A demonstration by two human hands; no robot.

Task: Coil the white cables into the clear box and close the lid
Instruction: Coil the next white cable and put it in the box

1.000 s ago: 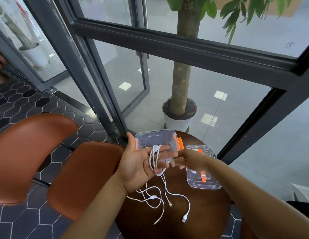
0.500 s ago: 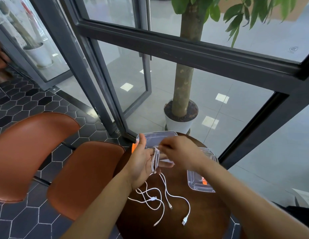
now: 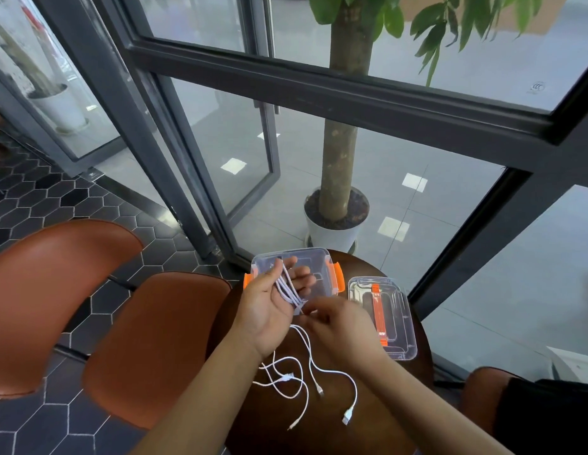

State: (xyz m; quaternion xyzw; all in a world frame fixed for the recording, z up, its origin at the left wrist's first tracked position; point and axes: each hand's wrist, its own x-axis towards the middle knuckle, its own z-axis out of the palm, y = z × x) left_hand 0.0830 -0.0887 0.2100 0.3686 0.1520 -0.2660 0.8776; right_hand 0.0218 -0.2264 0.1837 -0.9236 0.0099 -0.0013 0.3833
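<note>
In front of me stands a big dark window frame (image 3: 335, 90). Behind its glass there is a tree (image 3: 343, 133) in a white pot (image 3: 328, 238). On my left are two brown chairs (image 3: 154, 343); the nearer one is just beside the edge of the round dark bench (image 3: 378, 431).

The bench is small. The clear box (image 3: 305, 252) sits at its far edge, open, with orange latches (image 3: 336, 278) on both short sides. The lid (image 3: 399, 326) lies flat to the right of the box, close to the right edge of the bench, and it has an orange handle (image 3: 378, 318) in its middle. The bare wood that remains is the near part, in front of me.

My left hand (image 3: 269, 303) is over the near side of the box, palm up, with the fingers almost straight and spread. Several loops of the white cables (image 3: 287, 377) lie across this palm and fingers. My right hand (image 3: 333, 321) is just beside it, fingers curled, and it pinches the cable at the lower end of the loops. From there the cable hangs down to the bench, where the rest lies loose in curves with the plugs free.

On the glass at the upper right is a small round mark (image 3: 537, 87); I cannot read it.
</note>
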